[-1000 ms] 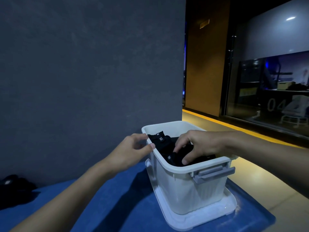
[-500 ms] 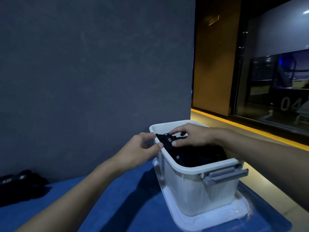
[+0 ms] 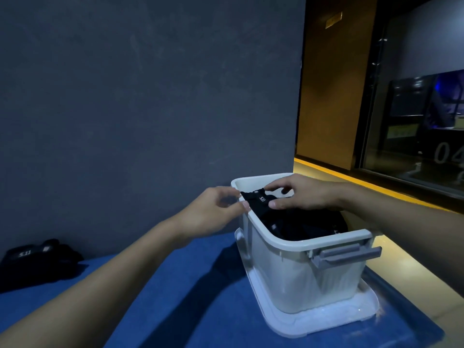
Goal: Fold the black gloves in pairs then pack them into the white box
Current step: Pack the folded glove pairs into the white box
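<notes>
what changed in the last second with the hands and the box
The right grip left the middle of the packed gloves and moved to the far left corner of the white box, now pinching the top glove. The left grip kept holding its rim; the glove pile stayed put.

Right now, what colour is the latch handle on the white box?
Grey; the latch handle shows best in the head view.

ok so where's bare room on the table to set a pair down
Bare blue table lies between the glove pile on the left and the white box, under the left forearm. Crowded: the box, packed with gloves, with the left hand and right hand at its rim; only a thin strip right of it.
</notes>
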Available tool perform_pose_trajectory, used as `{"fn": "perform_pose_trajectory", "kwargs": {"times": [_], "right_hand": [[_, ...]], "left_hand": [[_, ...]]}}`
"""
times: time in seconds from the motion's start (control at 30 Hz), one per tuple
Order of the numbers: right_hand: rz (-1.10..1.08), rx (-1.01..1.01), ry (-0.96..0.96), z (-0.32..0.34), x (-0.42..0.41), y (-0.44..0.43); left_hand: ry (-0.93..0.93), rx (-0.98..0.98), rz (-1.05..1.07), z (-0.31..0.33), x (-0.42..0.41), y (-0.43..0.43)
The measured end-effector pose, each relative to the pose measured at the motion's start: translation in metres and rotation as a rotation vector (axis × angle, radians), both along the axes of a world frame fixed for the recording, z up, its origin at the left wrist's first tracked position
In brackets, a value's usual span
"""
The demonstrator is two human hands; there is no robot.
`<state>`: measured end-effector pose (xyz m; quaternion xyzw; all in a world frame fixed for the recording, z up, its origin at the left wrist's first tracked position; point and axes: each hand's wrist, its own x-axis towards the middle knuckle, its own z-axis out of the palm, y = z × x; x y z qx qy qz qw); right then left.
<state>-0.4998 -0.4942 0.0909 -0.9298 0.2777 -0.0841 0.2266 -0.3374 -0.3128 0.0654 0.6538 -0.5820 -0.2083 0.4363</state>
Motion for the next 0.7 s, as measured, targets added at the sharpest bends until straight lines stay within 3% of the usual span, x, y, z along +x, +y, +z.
{"fn": "perform_pose_trajectory", "kwargs": {"times": [0.33, 0.7], "right_hand": [[0.139, 0.014, -0.306, 0.028, 0.038, 0.087], [0.384, 0.114, -0.185, -0.017, 0.191, 0.188]], "left_hand": [[-0.105, -0.039, 0.27, 0.003, 0.049, 0.066], [0.022, -0.038, 0.636, -0.032, 0.147, 0.191]]}}
